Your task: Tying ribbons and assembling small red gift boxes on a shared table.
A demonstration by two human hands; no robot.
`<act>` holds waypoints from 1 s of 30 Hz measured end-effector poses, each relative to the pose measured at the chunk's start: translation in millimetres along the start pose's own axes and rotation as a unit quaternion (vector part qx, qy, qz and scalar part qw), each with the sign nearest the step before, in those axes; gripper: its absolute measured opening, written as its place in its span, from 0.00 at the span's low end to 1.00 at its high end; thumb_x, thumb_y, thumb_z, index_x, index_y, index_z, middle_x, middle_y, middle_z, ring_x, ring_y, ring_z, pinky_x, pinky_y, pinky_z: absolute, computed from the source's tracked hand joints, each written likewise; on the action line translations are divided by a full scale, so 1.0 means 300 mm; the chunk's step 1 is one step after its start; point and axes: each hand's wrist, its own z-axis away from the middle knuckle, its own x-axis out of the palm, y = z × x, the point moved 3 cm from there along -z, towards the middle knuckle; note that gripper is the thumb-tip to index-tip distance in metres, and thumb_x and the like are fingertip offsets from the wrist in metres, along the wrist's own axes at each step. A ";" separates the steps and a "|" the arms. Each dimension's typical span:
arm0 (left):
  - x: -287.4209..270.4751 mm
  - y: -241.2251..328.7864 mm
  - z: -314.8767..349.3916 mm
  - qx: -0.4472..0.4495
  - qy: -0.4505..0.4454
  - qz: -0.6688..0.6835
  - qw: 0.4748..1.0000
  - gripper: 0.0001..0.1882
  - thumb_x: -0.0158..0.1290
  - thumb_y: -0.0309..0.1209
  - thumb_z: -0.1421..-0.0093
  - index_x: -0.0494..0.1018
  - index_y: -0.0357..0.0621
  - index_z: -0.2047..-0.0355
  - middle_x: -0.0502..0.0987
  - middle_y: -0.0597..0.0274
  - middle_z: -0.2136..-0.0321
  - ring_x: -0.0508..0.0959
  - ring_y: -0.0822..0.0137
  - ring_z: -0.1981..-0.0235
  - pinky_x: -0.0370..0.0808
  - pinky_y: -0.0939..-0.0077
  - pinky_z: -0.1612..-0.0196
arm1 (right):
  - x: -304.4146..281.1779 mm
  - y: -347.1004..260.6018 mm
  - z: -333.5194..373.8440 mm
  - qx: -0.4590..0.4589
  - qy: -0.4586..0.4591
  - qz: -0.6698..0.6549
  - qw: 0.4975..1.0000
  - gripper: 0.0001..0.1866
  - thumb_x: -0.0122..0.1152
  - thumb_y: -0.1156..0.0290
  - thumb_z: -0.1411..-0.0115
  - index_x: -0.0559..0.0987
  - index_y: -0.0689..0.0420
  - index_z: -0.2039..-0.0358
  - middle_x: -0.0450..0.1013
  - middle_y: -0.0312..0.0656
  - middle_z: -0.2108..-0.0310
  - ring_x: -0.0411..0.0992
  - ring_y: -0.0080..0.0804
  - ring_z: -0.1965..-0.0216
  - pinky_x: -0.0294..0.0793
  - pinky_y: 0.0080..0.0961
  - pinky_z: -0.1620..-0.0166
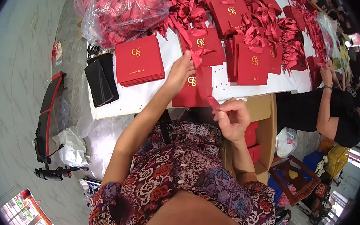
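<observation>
A white desk (132, 100) carries everything, its near edge toward the person. A clear plastic bag (120, 12) full of red ribbons bulges at its far-left corner; a cardboard box (270, 136) with red items inside stands against the near edge, right of the middle. A neat red stack (138, 58) lies near the left edge, with a dark phone-shaped item (99, 83) between it and that edge. A red folder (183, 99) with a gold emblem reaches the middle of the near edge. Above its far end is the left hand (180, 73), fingers nearly straight and together against a red ribbon (213, 102); whether they grip it I cannot tell. The right hand (234, 118), just beyond the near edge, pinches the ribbon's near end, thumb and forefinger closed.
</observation>
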 end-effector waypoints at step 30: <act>0.037 0.108 -0.149 0.047 0.111 0.107 0.987 0.16 0.47 0.39 0.29 0.75 0.41 0.52 0.72 0.69 0.72 0.63 0.77 0.80 0.63 0.80 0.77 | -0.136 -0.023 -0.021 0.193 -0.244 -0.525 0.792 0.11 0.66 0.73 0.49 0.71 0.64 0.75 0.65 0.36 0.82 0.59 0.18 0.84 0.52 0.16 0.84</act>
